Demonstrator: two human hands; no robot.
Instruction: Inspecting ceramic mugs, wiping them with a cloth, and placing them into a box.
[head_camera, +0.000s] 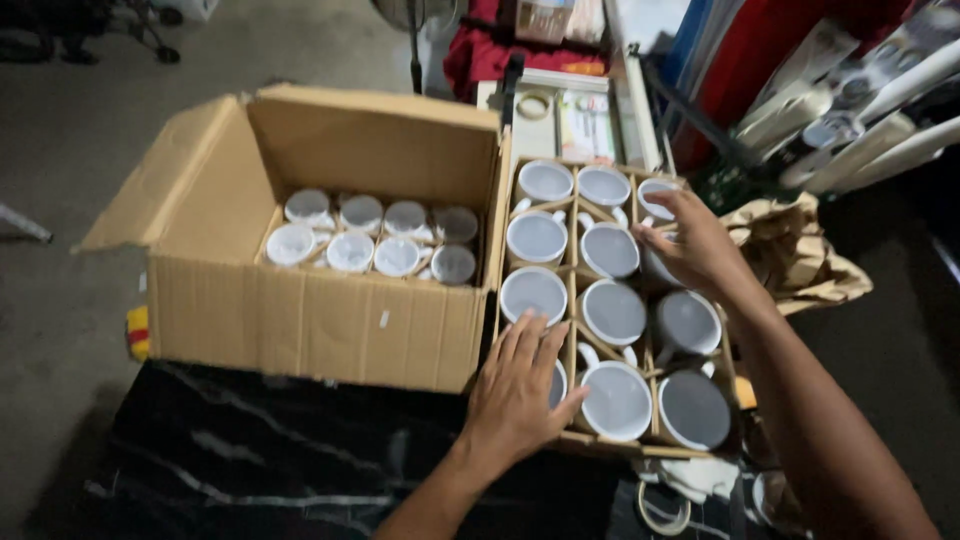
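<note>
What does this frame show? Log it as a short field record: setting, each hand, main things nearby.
setting: dim room, dark marbled table
left hand: flat on the near-left mug of the divided tray
right hand: on a white mug in the tray's right column
tray contents: white mugs in cardboard cells, three across
beside it: open cardboard box holding more white mugs
floor: grey, bare concrete look

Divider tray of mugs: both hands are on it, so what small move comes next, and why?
Probably lift one white mug out with the right hand, whose fingers already curl over it, while the left hand lies flat on the near mugs, steadying the divider tray.
</note>
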